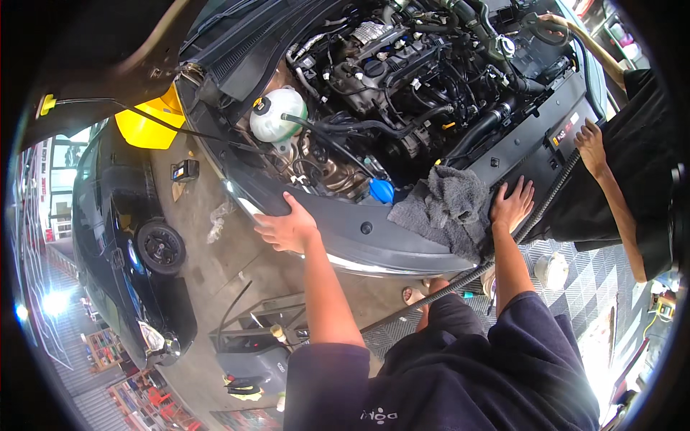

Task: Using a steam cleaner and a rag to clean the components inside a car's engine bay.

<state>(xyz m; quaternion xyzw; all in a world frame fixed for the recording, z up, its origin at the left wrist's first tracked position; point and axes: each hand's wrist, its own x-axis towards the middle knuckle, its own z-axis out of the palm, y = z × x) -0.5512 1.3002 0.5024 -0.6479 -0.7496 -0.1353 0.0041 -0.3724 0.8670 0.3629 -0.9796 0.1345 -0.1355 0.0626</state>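
My left hand (pixel 289 225) rests on the front corner of the car, by the headlight edge, with fingers spread. On the black front panel (pixel 498 159) my right hand (pixel 511 206) lies flat, holding nothing. Just left of it a grey microfibre towel (pixel 450 204) is bunched over the front edge. The blue washer-fluid cap (pixel 381 190) sits between my hands, further in. Beyond it stand the white coolant tank (pixel 278 115) with its black cap and the engine (pixel 372 81). A black corrugated hose (pixel 550 199) runs past my right forearm.
At the right a co-worker's hand (pixel 592 148) holds the hose; their other hand (pixel 555 24) grips a black nozzle (pixel 545 31). The raised bonnet (pixel 108 64) is overhead at left. A black car (pixel 124 215) stands left. A grey machine (pixel 256 361) is on the floor.
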